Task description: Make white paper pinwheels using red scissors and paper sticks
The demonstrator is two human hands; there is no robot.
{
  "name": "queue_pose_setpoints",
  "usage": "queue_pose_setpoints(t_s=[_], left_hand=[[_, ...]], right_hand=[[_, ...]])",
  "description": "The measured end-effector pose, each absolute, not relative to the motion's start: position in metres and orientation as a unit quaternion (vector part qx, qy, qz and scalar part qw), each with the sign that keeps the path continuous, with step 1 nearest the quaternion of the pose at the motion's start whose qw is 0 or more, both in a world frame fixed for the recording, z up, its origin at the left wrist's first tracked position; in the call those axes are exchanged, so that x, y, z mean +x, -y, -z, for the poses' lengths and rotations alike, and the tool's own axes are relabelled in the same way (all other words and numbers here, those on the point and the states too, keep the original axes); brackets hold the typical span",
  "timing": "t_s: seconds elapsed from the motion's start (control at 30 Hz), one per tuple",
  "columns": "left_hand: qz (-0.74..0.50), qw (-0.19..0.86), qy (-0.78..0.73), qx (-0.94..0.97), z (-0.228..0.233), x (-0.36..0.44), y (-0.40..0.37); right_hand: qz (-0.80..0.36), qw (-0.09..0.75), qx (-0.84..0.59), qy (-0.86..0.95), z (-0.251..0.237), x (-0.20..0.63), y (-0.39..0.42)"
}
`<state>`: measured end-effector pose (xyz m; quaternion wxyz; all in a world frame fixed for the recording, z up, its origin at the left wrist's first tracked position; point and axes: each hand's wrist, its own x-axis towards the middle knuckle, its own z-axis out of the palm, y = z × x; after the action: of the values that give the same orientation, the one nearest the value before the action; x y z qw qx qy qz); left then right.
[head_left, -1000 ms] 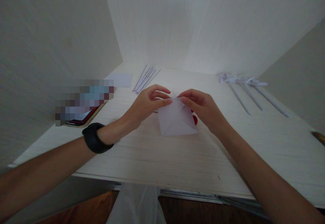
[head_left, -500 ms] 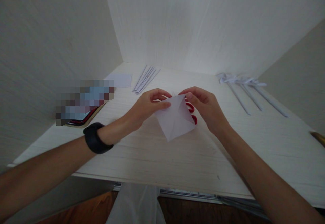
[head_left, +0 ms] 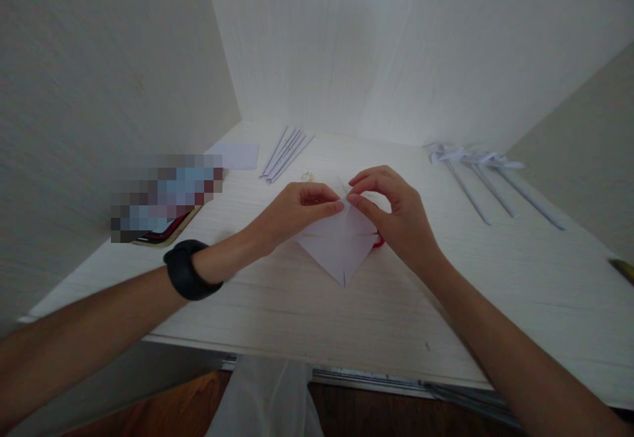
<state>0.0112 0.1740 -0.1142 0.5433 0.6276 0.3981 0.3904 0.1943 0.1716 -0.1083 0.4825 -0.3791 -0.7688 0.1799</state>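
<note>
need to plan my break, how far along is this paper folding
Done, by the look of it: three rolled white paper stems with folded tops lie at the right of the pale wooden table. In hand: the left hand and right hand pinch the top corner of a folded white paper sheet, creased to a point. Left: thin white paper strips and a small flat white sheet lie untouched behind.

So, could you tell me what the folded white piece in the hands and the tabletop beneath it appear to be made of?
The folded white piece looks like thin matte paper: it holds sharp creases and a pointed corner. Both the left hand and right hand pinch its top edge. The tabletop seems to be pale wood or wood-look laminate with fine grain lines; which one cannot be told.
</note>
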Motion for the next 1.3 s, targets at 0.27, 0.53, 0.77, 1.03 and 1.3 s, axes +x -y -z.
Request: queue_pose_setpoints(t_s=[0.27, 0.53, 0.77, 1.03, 1.3], left_hand=[[-0.408, 0.539, -0.396, 0.622, 0.115, 0.011, -0.172], [-0.418, 0.527, -0.388, 0.63, 0.117, 0.012, -0.173], [-0.436, 0.519, -0.37, 0.635, 0.12, 0.012, -0.174], [-0.445, 0.517, -0.381, 0.624, 0.117, 0.014, -0.169], [-0.454, 0.527, -0.376, 0.612, 0.116, 0.014, -0.169]], right_hand=[[-0.125, 0.48, -0.37, 0.785, 0.104, 0.192, -0.167], [-0.097, 0.472, -0.375, 0.792, 0.107, 0.19, -0.167], [-0.078, 0.465, -0.379, 0.796, 0.108, 0.187, -0.163], [-0.058, 0.47, -0.38, 0.795, 0.108, 0.185, -0.161], [-0.052, 0.479, -0.368, 0.795, 0.109, 0.185, -0.16]])
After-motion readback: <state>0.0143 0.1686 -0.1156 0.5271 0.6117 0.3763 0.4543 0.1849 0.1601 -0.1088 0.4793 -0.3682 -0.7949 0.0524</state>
